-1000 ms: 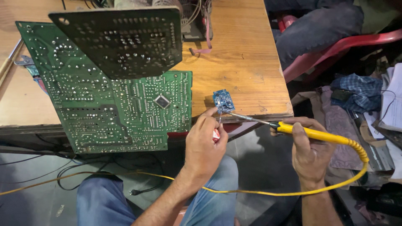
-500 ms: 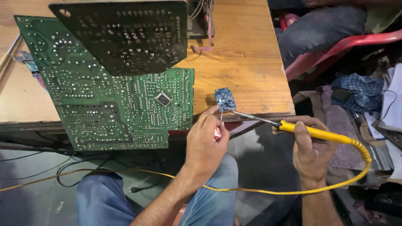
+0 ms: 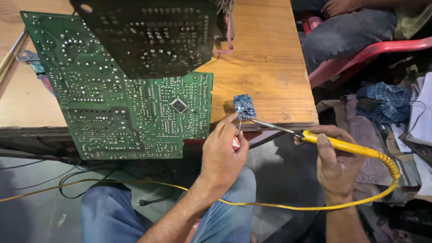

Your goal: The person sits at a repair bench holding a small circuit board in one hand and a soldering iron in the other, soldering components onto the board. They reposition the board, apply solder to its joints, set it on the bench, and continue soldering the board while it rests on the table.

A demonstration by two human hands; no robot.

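Right now the soldering work is in its middle, as I judge it. The left hand (image 3: 222, 150) has its fingers (image 3: 229, 120) pressed together, and just above their tips stands the small blue circuit board (image 3: 244, 106), on the wooden bench (image 3: 270, 67) near its front edge. I cannot tell if the fingers pinch the board itself or a thin solder wire (image 3: 239, 124) that goes up from between them to the board; a small red thing shows inside the same hand, but I cannot say what it is.

The right hand (image 3: 335, 164) has its fingers closed around the yellow handle of the soldering iron (image 3: 346, 146). The metal tip of the iron reaches out past these fingers toward the left hand and touches, or nearly touches, the lower edge of the blue board. A yellow cable (image 3: 279, 206) runs from the handle, below both wrists.

To the outer side of the left fingers lies a big green circuit board (image 3: 126, 108), with its solder side up, and a darker board (image 3: 148, 36) is above it, farther from the fingers. Neither hand touches them.

What seems done: the iron and the board are brought together at one point. What is left: I cannot see any finished joint on the small board, it is too small to tell, so the joint itself looks not yet complete.
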